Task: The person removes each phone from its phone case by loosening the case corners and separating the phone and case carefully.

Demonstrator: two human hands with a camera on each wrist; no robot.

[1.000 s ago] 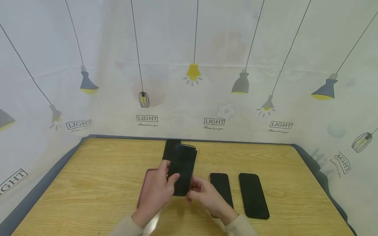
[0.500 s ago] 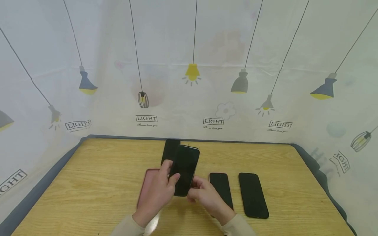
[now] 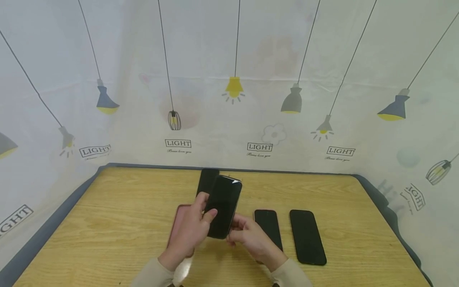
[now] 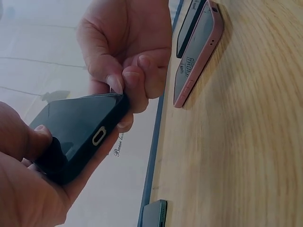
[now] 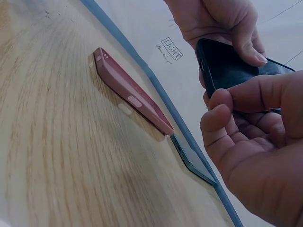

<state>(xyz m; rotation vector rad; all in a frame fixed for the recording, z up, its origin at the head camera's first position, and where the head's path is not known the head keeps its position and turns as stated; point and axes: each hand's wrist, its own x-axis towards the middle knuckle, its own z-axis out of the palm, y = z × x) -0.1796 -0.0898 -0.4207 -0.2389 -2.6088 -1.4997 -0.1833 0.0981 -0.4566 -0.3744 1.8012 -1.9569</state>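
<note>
My left hand (image 3: 191, 225) grips a smartphone (image 3: 225, 205) by its left side, thumb over the dark screen. The phone is raised above the table and tilted. Around its edge runs a dark phone case (image 4: 112, 128), with the port cutout showing in the left wrist view. My right hand (image 3: 252, 237) pinches the lower right corner of the case, thumb and index fingertips (image 5: 222, 100) right at the rim. A pink phone case (image 5: 128, 97), hollow side up, lies on the table under my left hand.
Behind the held phone lies another dark phone (image 3: 208, 181). To the right are a phone with a pink edge (image 3: 269, 227) and a larger black phone (image 3: 308, 237), on the wooden table (image 3: 107, 223). A lamp-print cloth (image 3: 208, 99) hangs around the back and sides.
The held phone has shifted and tilted slightly in my left hand, with a bright reflection now at its top edge. My right fingers stay at the lower corner.
</note>
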